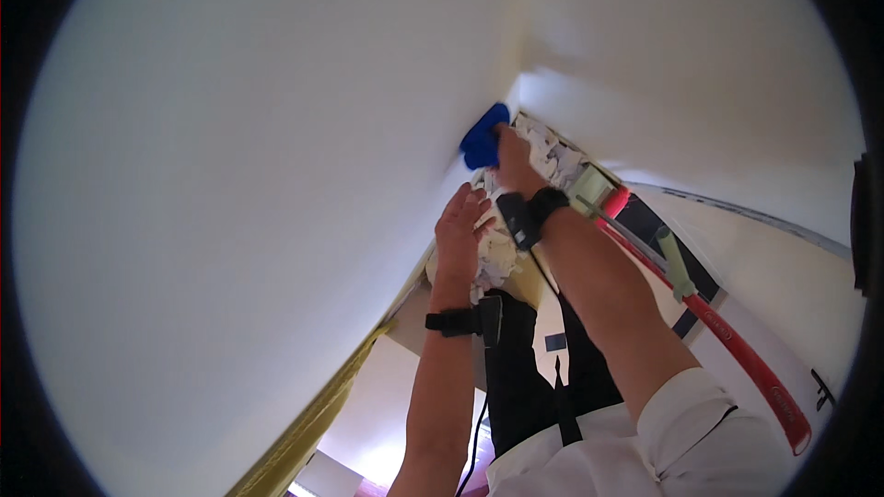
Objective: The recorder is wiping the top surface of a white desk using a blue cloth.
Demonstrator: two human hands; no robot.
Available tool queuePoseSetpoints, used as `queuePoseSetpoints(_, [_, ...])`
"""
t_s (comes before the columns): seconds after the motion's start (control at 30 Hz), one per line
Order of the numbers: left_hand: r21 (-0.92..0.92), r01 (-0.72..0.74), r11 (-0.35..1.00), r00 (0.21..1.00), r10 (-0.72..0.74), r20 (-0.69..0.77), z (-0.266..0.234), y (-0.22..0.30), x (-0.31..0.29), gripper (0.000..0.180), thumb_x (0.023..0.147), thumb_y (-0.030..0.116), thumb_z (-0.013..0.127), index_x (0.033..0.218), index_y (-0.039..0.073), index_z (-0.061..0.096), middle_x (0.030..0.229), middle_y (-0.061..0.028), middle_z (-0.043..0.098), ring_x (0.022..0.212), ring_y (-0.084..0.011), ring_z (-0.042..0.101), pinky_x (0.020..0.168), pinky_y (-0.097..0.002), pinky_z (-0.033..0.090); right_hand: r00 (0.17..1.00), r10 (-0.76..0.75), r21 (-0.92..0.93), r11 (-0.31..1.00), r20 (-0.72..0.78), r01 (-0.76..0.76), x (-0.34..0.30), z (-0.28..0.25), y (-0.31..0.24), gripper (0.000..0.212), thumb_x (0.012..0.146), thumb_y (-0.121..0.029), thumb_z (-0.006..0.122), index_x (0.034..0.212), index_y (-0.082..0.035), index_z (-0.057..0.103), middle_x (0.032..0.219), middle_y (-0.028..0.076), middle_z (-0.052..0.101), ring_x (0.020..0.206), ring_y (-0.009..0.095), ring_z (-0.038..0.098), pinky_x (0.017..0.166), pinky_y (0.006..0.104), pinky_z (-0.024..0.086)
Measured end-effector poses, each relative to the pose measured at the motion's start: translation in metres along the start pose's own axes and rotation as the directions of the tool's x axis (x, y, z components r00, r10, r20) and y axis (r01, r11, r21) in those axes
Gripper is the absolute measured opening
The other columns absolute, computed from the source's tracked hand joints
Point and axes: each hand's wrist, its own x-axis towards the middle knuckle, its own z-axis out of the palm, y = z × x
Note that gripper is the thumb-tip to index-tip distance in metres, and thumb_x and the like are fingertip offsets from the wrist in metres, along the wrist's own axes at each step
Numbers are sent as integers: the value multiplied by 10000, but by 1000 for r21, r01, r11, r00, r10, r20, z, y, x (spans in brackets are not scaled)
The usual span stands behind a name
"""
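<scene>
Right hand [517,161], the nearer, clamps the blue pad [483,136], slanted lengthwise beside the left wall's [276,175] corner edge; left hand [460,225] holds nothing, fingers parted.

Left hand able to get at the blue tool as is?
Likely yes. The left hand looks empty, fingers extended, just below the blue tool in the picture, with no obstruction visible between them; the right hand holding it may crowd the approach.

the handheld piece [483,140] is blue, the long handle [748,364] red.
</scene>
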Motion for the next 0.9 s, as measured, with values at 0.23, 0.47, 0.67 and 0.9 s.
queuePoseSetpoints(0.23, [-43,54,998,992,-49,119,26,-1,-29,556,1053,318,587,1487,-3,455,1290,-127,650,1141,-218,655,942,-376,546,948,-230,100,972,221,213,99,-73,-87,241,935,-197,665,1139,-74,628,997,94,710,887,217,723,710,362,609])
queuePoseSetpoints(0.47, [-188,157,969,986,-164,-20,-77,-45,-105,550,1055,311,572,1494,7,440,1274,-131,649,1134,-239,655,955,-395,548,949,239,540,781,208,-315,-62,11,-110,163,1028,-251,586,1046,-104,655,866,32,692,697,156,695,576,283,600])
queuePoseSetpoints(0.67, [-307,39,951,984,-90,-152,-151,-53,-178,565,1047,306,573,1506,15,416,1290,-146,638,1133,-239,645,958,-406,539,843,454,265,808,287,-526,-215,77,-7,212,992,-284,621,1011,-73,621,878,52,649,711,195,672,542,360,582])
queuePoseSetpoints(0.9, [-271,-228,935,859,63,-508,-250,-46,-263,427,1062,290,529,1426,69,501,1281,-112,642,1161,-247,633,991,-465,508,629,605,-150,768,488,-622,-362,150,120,198,1009,-192,565,1108,-29,619,969,107,667,833,231,708,695,383,633])
